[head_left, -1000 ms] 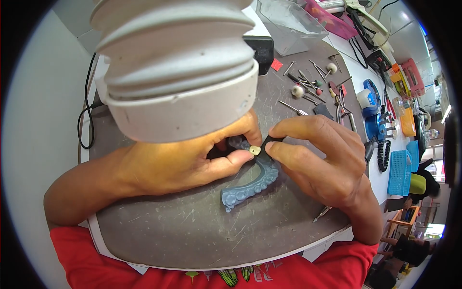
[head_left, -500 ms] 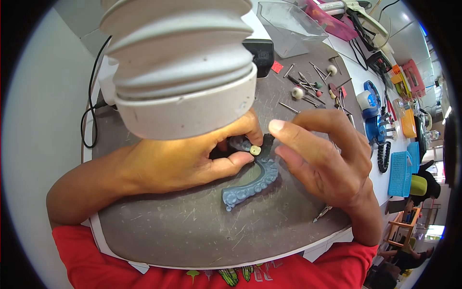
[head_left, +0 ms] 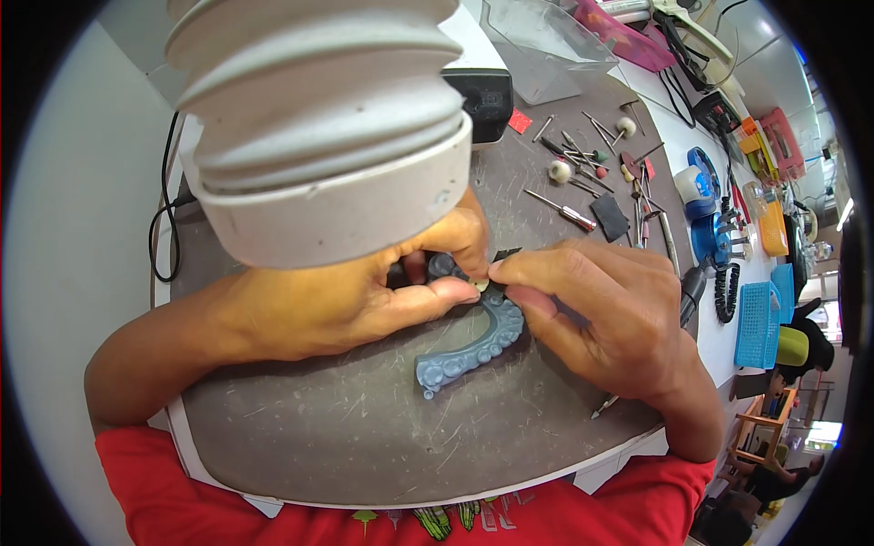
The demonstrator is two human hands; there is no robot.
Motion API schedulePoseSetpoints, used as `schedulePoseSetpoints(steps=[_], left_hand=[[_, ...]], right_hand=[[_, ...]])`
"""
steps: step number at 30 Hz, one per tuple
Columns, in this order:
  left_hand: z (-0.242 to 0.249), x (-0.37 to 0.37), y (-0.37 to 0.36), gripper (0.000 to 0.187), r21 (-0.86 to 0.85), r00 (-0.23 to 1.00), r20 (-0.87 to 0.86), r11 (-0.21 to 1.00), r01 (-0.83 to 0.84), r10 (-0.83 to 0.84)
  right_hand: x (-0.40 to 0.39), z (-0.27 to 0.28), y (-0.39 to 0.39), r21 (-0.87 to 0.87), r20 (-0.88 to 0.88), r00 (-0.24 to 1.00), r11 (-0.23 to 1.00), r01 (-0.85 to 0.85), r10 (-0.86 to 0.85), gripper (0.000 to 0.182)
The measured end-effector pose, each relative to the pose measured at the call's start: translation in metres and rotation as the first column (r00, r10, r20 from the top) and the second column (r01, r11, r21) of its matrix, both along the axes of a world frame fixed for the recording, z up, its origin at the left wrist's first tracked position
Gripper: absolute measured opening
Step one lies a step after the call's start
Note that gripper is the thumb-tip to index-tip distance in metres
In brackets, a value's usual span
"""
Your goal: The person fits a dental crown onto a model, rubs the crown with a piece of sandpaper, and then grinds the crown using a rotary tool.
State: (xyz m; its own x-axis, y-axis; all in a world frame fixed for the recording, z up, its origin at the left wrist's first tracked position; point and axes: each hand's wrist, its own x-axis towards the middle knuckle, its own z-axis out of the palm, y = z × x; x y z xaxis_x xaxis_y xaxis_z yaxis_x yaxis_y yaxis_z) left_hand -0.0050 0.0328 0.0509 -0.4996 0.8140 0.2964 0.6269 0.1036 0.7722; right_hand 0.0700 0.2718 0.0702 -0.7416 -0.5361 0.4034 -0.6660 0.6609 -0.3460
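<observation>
My left hand is closed, its thumb and index fingertip pinching a small pale tooth crown. Part of that hand is hidden behind the white hose. Just right of the crown, my right hand is closed in a pinch on a thin dark strip, whose edge sticks out above the fingertips. Under the fingers lies a grey-blue dental arch model, curving down and left on the bench mat. Its upper part is partly covered by both hands.
A wide white ribbed hose hangs over my left hand. Several rotary burs and polishing tips lie scattered behind, near a dark square pad. A clear plastic bin stands at the back; blue baskets are at the right.
My right hand has moved left, closing its thumb and index finger on the dark strip beside the crown. The hose appears slightly further left. My left hand keeps its pinch.
</observation>
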Motion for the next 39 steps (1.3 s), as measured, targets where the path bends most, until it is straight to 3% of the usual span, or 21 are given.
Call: schedulePoseSetpoints(steps=[8, 15, 17, 20, 27, 39], left_hand=[[0.0037, 0.0024, -0.0017, 0.019, -0.188, 0.971, 0.202, 0.978, -0.091, 0.129], [-0.0006, 0.0018, -0.0015, 0.015, -0.143, 0.976, 0.197, 0.988, -0.061, 0.089], [0.0007, 0.0008, -0.0013, 0.015, -0.128, 0.996, 0.081, 0.991, -0.024, 0.035], [-0.0019, 0.003, -0.002, 0.015, -0.085, 0.999, 0.038, 0.996, -0.033, 0.037], [-0.0017, 0.0039, -0.003, 0.017, -0.129, 0.997, 0.042, 0.989, -0.066, 0.072], [-0.0049, 0.002, 0.0, 0.018, -0.014, 0.992, -0.121, 0.999, -0.036, 0.034]], right_hand=[[-0.0011, -0.0076, -0.0063, -0.122, -0.027, 1.0, 0.992, 0.011, -0.014, 0.026], [-0.0019, -0.0086, -0.0039, -0.085, -0.009, 1.0, 0.996, -0.002, 0.001, 0.026], [-0.0031, -0.0081, -0.0035, -0.084, -0.028, 1.0, 0.996, -0.011, 0.009, 0.026], [-0.0021, -0.0052, -0.0038, -0.055, -0.024, 1.0, 0.998, -0.013, 0.012, 0.026], [-0.0013, -0.0066, -0.006, -0.066, -0.035, 0.999, 0.998, 0.019, -0.021, 0.023], [-0.0011, -0.0085, -0.0075, -0.03, -0.046, 0.999, 0.999, 0.013, -0.014, 0.024]])
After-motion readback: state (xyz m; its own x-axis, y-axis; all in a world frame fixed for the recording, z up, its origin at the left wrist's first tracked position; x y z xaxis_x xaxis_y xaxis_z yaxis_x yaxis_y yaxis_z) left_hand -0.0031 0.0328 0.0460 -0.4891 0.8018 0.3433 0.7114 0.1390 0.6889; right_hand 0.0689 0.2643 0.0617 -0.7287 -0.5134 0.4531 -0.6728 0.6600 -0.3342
